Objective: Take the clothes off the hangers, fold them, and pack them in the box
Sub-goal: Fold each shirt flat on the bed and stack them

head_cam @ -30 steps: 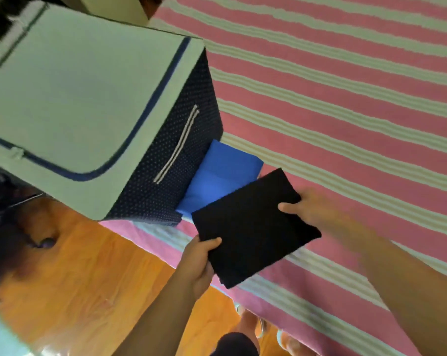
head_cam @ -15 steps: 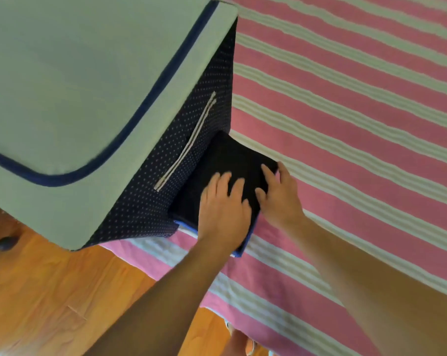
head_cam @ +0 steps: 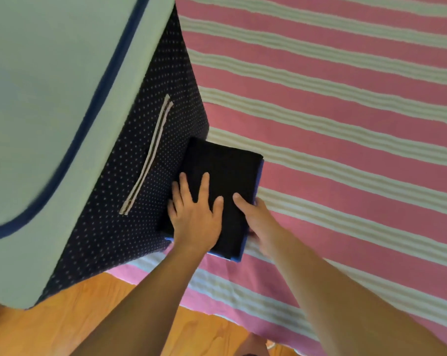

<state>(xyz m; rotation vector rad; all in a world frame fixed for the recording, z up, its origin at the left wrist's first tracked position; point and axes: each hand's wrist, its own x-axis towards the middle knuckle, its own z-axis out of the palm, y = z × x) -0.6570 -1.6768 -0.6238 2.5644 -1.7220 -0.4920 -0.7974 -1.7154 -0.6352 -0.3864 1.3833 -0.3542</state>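
Two hands on black folded garment (head_cam: 225,170): left hand (head_cam: 195,217) flat, right hand (head_cam: 258,219) gripping edge

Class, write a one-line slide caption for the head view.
Both hands, left hand flat, right hand gripping, on black garment stacked over blue garment beside box.

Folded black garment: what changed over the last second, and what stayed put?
The folded black garment, held in the air by both hands, was laid on the folded blue garment beside the box. The left hand now presses flat on top; the right hand grips the stack's near edge. The box lid remains closed.
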